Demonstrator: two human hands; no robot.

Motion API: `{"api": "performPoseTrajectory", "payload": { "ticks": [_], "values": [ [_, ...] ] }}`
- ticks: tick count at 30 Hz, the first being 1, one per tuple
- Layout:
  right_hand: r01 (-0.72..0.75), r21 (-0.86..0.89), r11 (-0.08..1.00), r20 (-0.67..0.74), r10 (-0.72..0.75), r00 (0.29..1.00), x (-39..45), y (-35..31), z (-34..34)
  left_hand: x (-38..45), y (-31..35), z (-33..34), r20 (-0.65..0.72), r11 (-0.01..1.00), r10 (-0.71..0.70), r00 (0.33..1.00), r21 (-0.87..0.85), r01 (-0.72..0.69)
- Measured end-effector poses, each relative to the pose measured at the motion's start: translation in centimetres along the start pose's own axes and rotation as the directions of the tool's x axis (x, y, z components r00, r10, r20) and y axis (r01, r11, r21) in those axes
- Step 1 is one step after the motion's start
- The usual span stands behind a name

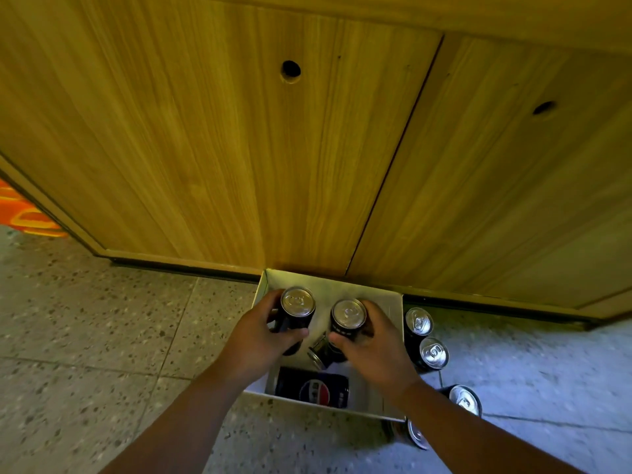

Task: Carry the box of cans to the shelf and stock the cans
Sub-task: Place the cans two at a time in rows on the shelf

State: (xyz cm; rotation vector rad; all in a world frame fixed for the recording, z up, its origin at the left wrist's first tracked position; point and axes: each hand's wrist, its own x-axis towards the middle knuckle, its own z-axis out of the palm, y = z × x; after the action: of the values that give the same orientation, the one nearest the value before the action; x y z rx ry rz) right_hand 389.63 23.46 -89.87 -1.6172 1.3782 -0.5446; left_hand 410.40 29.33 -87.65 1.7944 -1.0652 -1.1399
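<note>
One upright can (pixel 297 311) is held in the left grip (pixel 260 333), another (pixel 347 319) in the right grip (pixel 371 347), both above the box (pixel 328 285); axes vertical.

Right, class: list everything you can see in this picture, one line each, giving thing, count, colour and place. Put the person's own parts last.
Box: one, pale cardboard, open, on the floor against the cabinet.
Held cans: two, black with silver tops, upright over the box, one in each grip.
Loose cans in box: two, black, lying on their sides.
Cans on floor: four, black with silver tops, right of the box.
Cabinet doors: two, yellowish wood, each with a round hole.
Floor: speckled grey tiles.
Orange object: one, far left edge.
Left hand: grips the left can.
Right hand: grips the right can.
</note>
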Motion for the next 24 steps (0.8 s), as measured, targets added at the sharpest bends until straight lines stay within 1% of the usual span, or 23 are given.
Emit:
{"api": "performPoseTrajectory", "payload": {
  "ticks": [2, 4, 7, 10, 13, 19, 24],
  "values": [
    [0.001, 0.015, 1.000, -0.004, -0.001, 1.000, 0.0, -2.9, -1.6, -0.8, 2.2, -0.5, -0.018, 1.000, -0.007, 1.000, 0.007, 0.007],
    [0.009, 0.015, 1.000, 0.007, -0.009, 1.000, -0.8, -7.3, -3.8, -2.5, 5.4, -1.7, -0.031, 1.000, -0.016, 0.999, 0.009, 0.016],
    [0.007, 0.017, 1.000, 0.034, -0.008, 0.999, -2.9, -15.1, -8.2, -5.7, 12.2, -4.5, -0.040, 1.000, -0.020, 0.999, 0.001, 0.020],
    [0.050, 0.047, 0.998, 0.058, -0.052, 0.997, -5.0, -23.3, -13.3, -8.8, 20.7, -7.8, -0.078, 1.000, -0.016, 0.997, -0.002, 0.016],
    [0.073, 0.059, 0.996, 0.041, -0.076, 0.996, -7.1, -31.9, -18.6, -11.6, 30.2, -11.6, -0.119, 1.000, 0.009, 0.993, -0.019, -0.011],
    [0.110, 0.102, 0.989, 0.033, -0.114, 0.993, -10.3, -48.8, -28.4, -16.4, 49.8, -18.2, -0.126, 0.989, 0.115, 0.985, -0.074, -0.125],
    [0.169, 0.129, 0.977, -0.005, -0.169, 0.986, -11.8, -60.7, -35.5, -18.9, 63.1, -22.2, -0.165, 0.975, 0.194, 0.967, -0.081, -0.209]
  ]
}}
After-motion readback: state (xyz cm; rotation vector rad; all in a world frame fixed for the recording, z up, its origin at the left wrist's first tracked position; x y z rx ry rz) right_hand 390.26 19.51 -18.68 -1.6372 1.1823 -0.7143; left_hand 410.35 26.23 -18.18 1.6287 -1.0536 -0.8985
